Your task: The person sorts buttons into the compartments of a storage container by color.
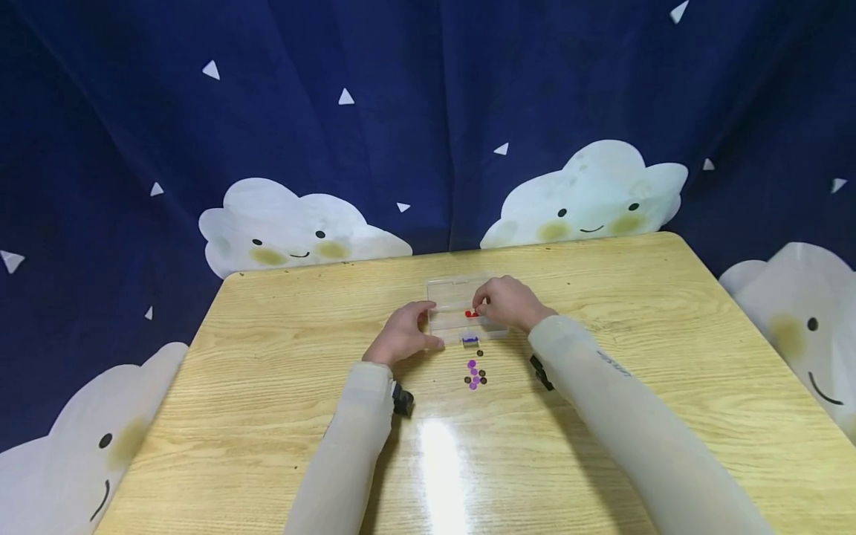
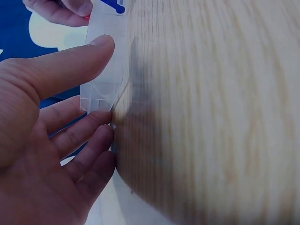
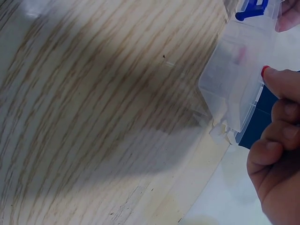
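Note:
A clear plastic compartment box (image 1: pixel 455 297) lies in the middle of the wooden table (image 1: pixel 267 371), with a blue latch (image 1: pixel 470 339) on its near edge. My left hand (image 1: pixel 428 327) grips the box's left end. In the left wrist view its thumb lies on top of the box (image 2: pixel 105 70) and the fingers (image 2: pixel 93 136) are at the corner below. My right hand (image 1: pixel 478 308) pinches a small red bead (image 1: pixel 471 313) over the box. The red bead (image 3: pixel 265 71) shows at a fingertip beside the box (image 3: pixel 236 79) in the right wrist view.
Several small purple and brown beads (image 1: pixel 475 374) lie in a cluster on the table just in front of the box. A dark blue curtain with white clouds (image 1: pixel 428 134) hangs behind the table's far edge. Bare tabletop lies to either side.

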`<action>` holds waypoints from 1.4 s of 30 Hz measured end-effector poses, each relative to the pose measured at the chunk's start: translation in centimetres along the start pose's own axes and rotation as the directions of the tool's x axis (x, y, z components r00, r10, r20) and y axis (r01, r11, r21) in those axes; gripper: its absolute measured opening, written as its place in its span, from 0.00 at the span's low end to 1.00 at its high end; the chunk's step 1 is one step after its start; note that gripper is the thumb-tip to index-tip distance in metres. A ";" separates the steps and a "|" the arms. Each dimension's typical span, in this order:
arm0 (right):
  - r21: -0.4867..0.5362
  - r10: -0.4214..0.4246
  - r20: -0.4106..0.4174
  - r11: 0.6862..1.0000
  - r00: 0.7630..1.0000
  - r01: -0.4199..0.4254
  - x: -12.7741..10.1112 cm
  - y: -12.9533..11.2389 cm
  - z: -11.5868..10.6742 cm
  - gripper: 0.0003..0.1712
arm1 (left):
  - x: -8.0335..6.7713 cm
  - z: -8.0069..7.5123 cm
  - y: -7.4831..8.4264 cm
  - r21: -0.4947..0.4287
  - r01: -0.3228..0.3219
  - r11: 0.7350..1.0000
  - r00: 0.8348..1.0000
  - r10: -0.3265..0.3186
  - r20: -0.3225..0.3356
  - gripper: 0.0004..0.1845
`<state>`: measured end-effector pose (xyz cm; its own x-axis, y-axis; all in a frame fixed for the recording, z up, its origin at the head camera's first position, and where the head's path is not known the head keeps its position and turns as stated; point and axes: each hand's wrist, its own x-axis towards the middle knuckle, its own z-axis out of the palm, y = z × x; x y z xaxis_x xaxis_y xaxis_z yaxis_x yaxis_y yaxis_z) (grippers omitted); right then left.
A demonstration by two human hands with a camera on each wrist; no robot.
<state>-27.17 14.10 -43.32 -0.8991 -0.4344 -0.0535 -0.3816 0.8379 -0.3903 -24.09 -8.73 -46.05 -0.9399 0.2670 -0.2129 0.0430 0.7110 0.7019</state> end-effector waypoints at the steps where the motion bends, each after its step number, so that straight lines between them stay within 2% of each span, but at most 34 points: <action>1: 0.003 0.002 0.001 1.000 1.000 -0.002 0.0 0.0 0.0 0.08 | 0.0 0.0 0.0 0.000 0.001 1.000 1.000 -0.001 0.000 0.44; 8: 0.024 0.004 0.003 1.000 1.000 -0.004 0.2 0.2 0.2 0.09 | -0.2 -0.1 0.2 -0.006 0.004 1.000 1.000 -0.004 0.002 0.43; 15: 0.009 -0.019 0.011 1.000 1.000 0.019 0.0 0.2 0.3 0.11 | -0.1 -0.1 0.1 -0.013 -0.003 1.000 1.000 0.003 0.006 0.43; 24: 0.003 -0.005 0.015 1.000 1.000 0.005 -0.3 0.4 -0.2 0.11 | -0.1 -0.1 0.0 -0.017 0.002 1.000 1.000 -0.001 0.009 0.44; 42: -0.030 -0.064 -0.018 0.998 0.998 0.063 -1.3 0.7 -0.8 0.10 | 0.0 0.0 0.0 -0.016 -0.006 1.000 1.000 0.006 0.004 0.43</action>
<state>-26.42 15.56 -42.80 -0.8768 -0.4807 -0.0120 -0.4438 0.8186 -0.3647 -24.09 -8.70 -46.06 -0.9384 0.2734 -0.2113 0.0431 0.6992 0.7136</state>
